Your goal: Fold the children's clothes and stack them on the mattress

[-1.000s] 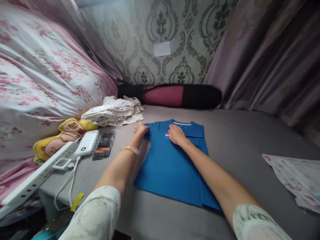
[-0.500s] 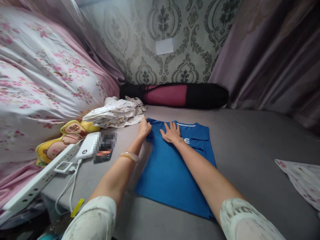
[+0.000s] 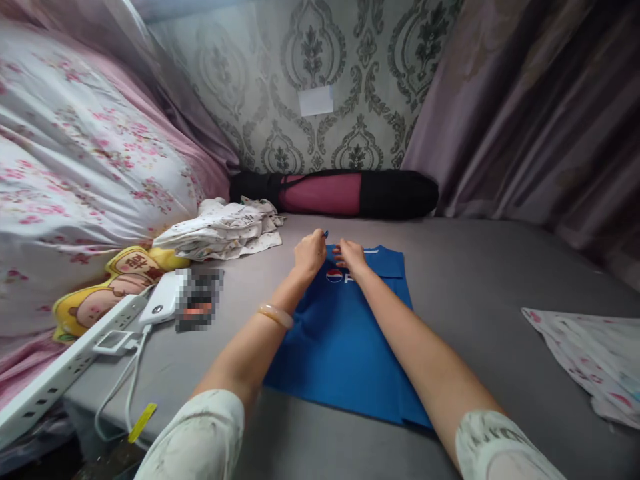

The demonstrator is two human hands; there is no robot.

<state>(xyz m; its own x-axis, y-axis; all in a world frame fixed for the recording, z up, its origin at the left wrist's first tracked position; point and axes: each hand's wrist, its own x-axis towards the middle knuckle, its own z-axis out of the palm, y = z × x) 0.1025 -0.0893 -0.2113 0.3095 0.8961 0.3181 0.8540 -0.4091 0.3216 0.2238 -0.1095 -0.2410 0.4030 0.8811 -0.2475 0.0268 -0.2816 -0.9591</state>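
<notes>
A blue T-shirt (image 3: pixel 345 340) with a round logo and white lettering lies on the grey sheet, its right side folded inward. My left hand (image 3: pixel 311 253), with a pale bangle on the wrist, is closed on the shirt's upper left edge and holds it raised; a bit of blue cloth pokes out above the fingers. Just right of it, over the shirt near the collar, my right hand (image 3: pixel 351 257) has its fingers a little apart and bent, holding nothing that I can see. My forearms cover parts of the shirt.
Crumpled white clothes (image 3: pixel 225 230) lie at the back left, near a yellow plush (image 3: pixel 95 303), a white power bank (image 3: pixel 163 303) and a power strip (image 3: pixel 75 373). A black and maroon long bag (image 3: pixel 320 193) lies along the wall. Folded printed cloth (image 3: pixel 595 360) is at right.
My left hand has lifted the shirt's left edge and brought it rightward. My right hand has come off its flat press on the chest, and the logo now shows. The view has shifted slightly.
</notes>
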